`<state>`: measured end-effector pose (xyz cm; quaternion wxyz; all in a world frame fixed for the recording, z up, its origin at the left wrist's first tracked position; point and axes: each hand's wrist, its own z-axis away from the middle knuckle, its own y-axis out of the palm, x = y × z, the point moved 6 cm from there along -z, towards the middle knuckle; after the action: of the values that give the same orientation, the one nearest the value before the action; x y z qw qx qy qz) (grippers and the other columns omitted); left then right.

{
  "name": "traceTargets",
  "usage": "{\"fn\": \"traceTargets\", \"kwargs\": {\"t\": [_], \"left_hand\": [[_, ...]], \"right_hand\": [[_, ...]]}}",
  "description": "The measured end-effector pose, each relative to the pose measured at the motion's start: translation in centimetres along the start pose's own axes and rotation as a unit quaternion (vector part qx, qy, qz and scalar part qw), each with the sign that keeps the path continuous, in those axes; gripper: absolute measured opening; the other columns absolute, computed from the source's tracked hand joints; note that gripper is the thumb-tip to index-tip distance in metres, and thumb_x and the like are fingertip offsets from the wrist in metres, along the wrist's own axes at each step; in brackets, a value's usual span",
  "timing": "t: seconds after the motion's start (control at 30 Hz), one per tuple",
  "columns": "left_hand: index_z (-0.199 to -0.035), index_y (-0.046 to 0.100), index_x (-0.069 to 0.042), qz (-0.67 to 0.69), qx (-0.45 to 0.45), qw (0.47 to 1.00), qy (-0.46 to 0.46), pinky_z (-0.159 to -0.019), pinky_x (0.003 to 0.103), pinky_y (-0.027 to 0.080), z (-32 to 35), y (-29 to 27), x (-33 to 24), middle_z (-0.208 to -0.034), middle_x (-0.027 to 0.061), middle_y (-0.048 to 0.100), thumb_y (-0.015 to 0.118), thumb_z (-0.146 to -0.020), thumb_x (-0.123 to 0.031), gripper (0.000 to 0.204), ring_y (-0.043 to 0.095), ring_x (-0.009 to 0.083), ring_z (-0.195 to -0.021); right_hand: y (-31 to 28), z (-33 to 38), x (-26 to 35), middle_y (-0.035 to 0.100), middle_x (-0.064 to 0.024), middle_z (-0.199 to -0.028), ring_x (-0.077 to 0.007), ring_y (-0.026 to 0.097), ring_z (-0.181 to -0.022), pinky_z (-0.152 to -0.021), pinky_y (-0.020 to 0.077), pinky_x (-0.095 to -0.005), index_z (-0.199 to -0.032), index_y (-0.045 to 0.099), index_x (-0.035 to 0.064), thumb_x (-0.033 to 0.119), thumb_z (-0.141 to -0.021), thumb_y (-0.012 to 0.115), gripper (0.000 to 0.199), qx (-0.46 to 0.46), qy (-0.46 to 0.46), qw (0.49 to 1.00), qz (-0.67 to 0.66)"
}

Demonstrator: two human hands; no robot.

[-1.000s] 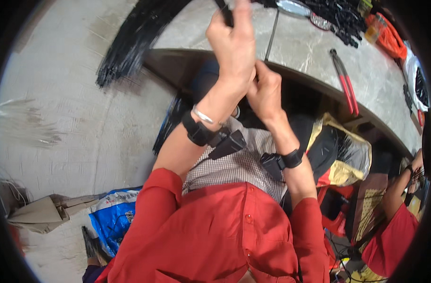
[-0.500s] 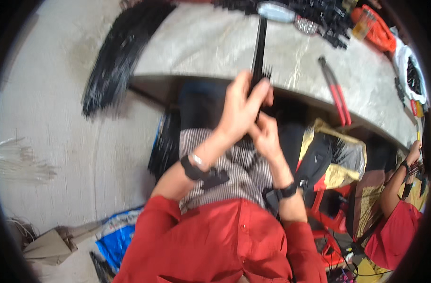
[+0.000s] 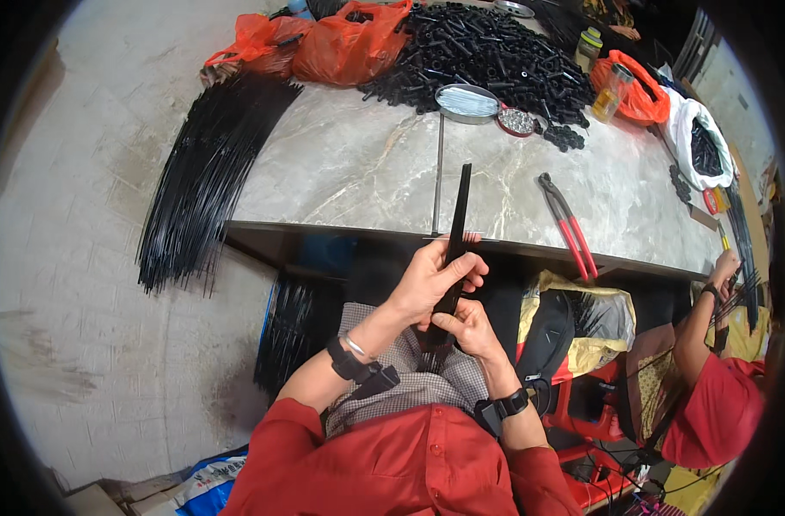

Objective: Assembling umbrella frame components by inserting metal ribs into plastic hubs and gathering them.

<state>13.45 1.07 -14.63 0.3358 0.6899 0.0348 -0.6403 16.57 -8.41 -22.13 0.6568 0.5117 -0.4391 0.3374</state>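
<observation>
Head view: left hand point(image 3: 431, 279) wrapped around a bundle of thin black rods point(image 3: 455, 236), fingers curled tight on it just below the marble table point(image 3: 349, 172) edge. Right hand point(image 3: 472, 327) pinches the bundle's lower end, over the lap. Bundle stands near upright, top reaching over the tabletop. Red-handled pliers point(image 3: 567, 225) lie right of it on the table. A large sheaf of black rods point(image 3: 208, 172) hangs off the table's left end. Another person's hand point(image 3: 726, 267) at far right.
</observation>
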Motion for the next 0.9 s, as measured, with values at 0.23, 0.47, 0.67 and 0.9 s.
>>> {"fn": "traceTargets", "kwargs": {"t": [0.23,0.47,0.67,0.9], "left_hand": [[-0.102,0.06,0.0,-0.011,0.017,1.0,0.001,-0.061,0.022,0.047,-0.6,-0.3,0.1,-0.078,0.0031,0.059,0.053,-0.099,-0.023,0.024,0.056,0.0096,-0.066],[-0.095,0.061,0.001,-0.002,0.005,1.0,0.008,-0.06,0.023,0.045,-0.2,0.5,0.0,-0.074,0.0024,0.058,0.053,-0.099,-0.023,0.025,0.054,0.0097,-0.065],[-0.096,0.061,0.001,-0.01,0.035,0.999,0.038,-0.061,0.023,0.044,0.3,1.2,-0.3,-0.078,0.0025,0.058,0.051,-0.1,-0.022,0.025,0.053,0.0093,-0.067],[-0.105,0.064,0.001,-0.012,0.025,0.999,0.036,-0.06,0.02,0.045,0.6,1.1,-0.3,-0.076,-0.0005,0.058,0.051,-0.1,-0.021,0.026,0.053,0.0057,-0.066]], "right_hand": [[-1.6,0.1,2.0,0.067,-0.006,-0.09,-0.0118,0.063,-0.086,-0.076,0.0514,-0.0253,-0.105,0.063,-0.0031,0.004,-0.086,0.064,0.02,0.006,0.082,0.978,0.192],[-3.7,-0.3,15.1,0.063,-0.0115,-0.108,-0.014,0.063,-0.094,-0.08,0.0534,-0.0261,-0.119,0.055,-0.0063,-0.003,-0.087,0.062,0.034,-0.192,-0.19,0.947,0.171],[-1.5,-1.3,15.9,0.062,-0.0095,-0.084,-0.0141,0.067,-0.074,-0.063,0.054,-0.0237,-0.104,0.062,-0.0069,-0.001,-0.085,0.064,0.02,-0.143,-0.225,0.9,0.345],[-1.2,-0.8,15.8,0.063,-0.0091,-0.083,-0.0135,0.067,-0.074,-0.062,0.0551,-0.0241,-0.094,0.059,-0.0064,0.001,-0.092,0.057,0.008,-0.168,-0.18,0.928,0.279]]}}
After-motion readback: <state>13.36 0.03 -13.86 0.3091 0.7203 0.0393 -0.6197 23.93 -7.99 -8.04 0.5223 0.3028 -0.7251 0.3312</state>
